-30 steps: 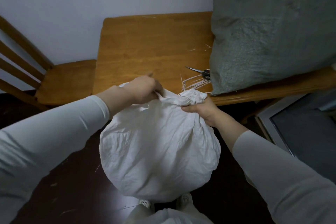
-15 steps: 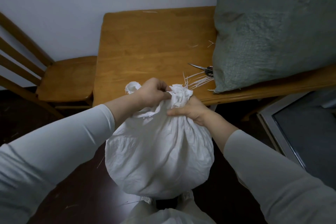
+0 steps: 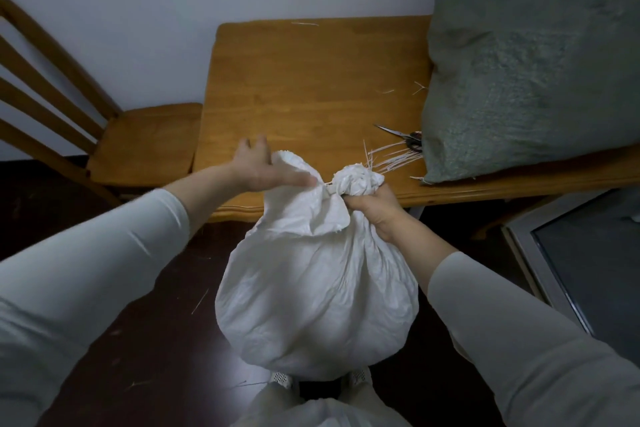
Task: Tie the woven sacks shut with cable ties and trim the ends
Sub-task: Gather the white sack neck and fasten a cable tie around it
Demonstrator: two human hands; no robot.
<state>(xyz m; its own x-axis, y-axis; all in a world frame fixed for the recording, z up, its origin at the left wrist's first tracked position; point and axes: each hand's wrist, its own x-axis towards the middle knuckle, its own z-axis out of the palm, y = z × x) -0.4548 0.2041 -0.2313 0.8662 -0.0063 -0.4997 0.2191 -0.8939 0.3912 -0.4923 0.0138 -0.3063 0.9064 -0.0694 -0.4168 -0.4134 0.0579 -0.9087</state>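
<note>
A full white woven sack [image 3: 317,302] hangs in front of the table edge. My right hand [image 3: 372,208] grips its gathered neck just below the bunched top. A white cable tie [image 3: 329,189] sits at the neck, beside a loose flap of the sack. My left hand [image 3: 265,170] is spread with straight fingers, its thumb lying against that flap. A bundle of white cable ties [image 3: 393,158] lies on the table behind the sack, and scissors [image 3: 403,137] lie just beyond it.
A wooden table [image 3: 311,90] stands against the wall. A big grey-green sack [image 3: 533,59] fills its right side. A wooden chair [image 3: 138,142] stands to the left. Cut tie ends lie on the table and dark floor. A grey framed panel [image 3: 588,263] leans at the right.
My left hand has let go of the sack top and opened out to the left. A flap of the sack has come loose, and my right hand now holds the neck alone.
</note>
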